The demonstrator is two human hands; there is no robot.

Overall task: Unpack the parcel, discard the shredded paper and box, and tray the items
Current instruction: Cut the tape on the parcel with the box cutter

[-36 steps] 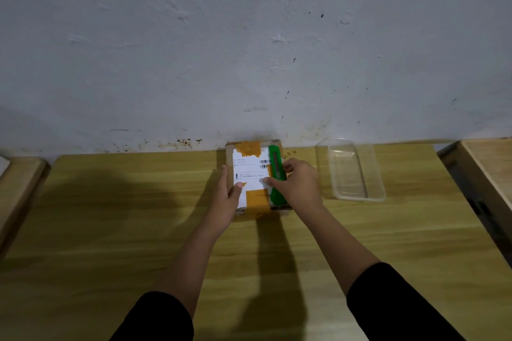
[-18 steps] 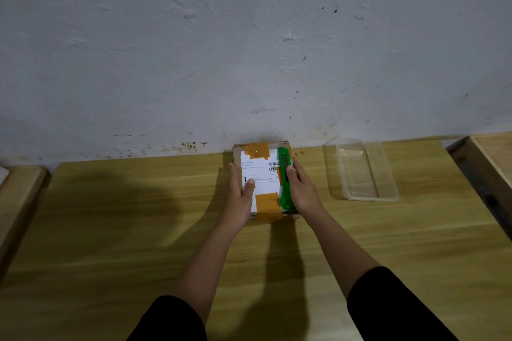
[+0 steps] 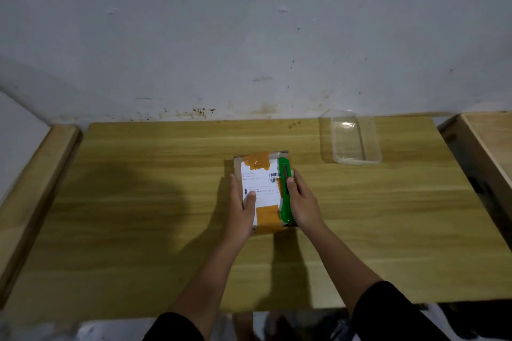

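Head view: step in hand is the first one, opening. The parcel (image 3: 263, 191) sits sealed near the middle of the table (image 3: 138, 202), nothing unpacked yet. Left hand (image 3: 241, 213) grips the parcel's 9 o'clock edge, thumb on top over the label (image 3: 260, 183), fingers down the side. Right hand (image 3: 303, 202) clamps the 3 o'clock edge, thumb pressing the knife (image 3: 285, 191) flat onto the lid. Cannot tell if the blade is out. Next move, as a judgement: right hand picks up the knife and slits the tape (image 3: 259, 160) while the left steadies the box, cutting shallow to spare the contents. Materials: small brown cardboard box, glossy orange tape strips at the 12 and 6 o'clock ends, white paper label with barcodes. Knife is a slim green plastic bar lying 12 to 6. Tray (image 3: 352, 138) is clear thin plastic, rectangular with rounded corners, at 1 o'clock from the parcel, well apart. Table is smooth wood-grain.
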